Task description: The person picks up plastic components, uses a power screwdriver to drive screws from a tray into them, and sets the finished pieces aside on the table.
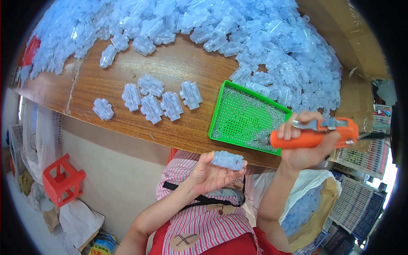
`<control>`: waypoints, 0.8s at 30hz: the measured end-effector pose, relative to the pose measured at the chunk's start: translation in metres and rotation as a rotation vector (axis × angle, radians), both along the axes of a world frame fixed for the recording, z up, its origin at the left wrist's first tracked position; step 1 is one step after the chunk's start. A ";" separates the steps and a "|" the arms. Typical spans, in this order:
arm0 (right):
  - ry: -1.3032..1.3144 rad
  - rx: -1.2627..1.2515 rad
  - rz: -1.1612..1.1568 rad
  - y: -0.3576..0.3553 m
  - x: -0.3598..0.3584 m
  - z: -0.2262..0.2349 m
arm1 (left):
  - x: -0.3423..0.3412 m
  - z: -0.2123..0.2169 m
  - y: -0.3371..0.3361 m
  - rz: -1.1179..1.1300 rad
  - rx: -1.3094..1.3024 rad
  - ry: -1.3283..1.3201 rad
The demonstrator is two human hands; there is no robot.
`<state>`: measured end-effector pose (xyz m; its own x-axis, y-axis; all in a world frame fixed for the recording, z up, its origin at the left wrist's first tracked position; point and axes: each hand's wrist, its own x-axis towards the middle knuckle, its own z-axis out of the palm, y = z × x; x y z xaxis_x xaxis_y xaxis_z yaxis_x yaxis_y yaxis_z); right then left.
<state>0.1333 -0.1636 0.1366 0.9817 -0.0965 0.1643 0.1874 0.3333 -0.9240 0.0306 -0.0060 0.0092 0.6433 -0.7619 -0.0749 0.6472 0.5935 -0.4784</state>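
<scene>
My left hand [212, 175] holds a clear plastic part [228, 160] between thumb and fingers, just off the table's near edge. In my right hand [307, 144] is an orange electric screwdriver [314, 137], my fingers wrapped round its body. Its tip points left over the green tray [217, 111], which holds many small silvery screws [259, 111] on a perforated bottom. To the left of the tray, several clear plastic parts [151, 109] lie loose on the wooden table [199, 131].
A large heap of clear plastic parts [178, 17] covers the table's far side, beside a cardboard wall [352, 38]. A red stool [63, 180] stands on the floor at left. At lower right, an open sack [308, 212] holds more parts near stacked crates [352, 199].
</scene>
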 end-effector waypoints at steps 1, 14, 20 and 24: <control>0.020 -0.059 -0.081 -0.003 0.002 -0.008 | 0.001 0.002 0.004 -0.014 -0.008 -0.001; 0.001 -0.107 -0.204 -0.039 -0.004 -0.024 | 0.065 0.080 0.103 0.224 1.231 -0.747; -0.045 -0.122 -0.201 -0.035 -0.005 -0.028 | 0.126 0.086 0.150 -0.062 2.337 -0.582; -0.046 -0.107 -0.169 -0.033 -0.007 -0.030 | 0.146 0.076 0.153 -0.429 2.822 -0.910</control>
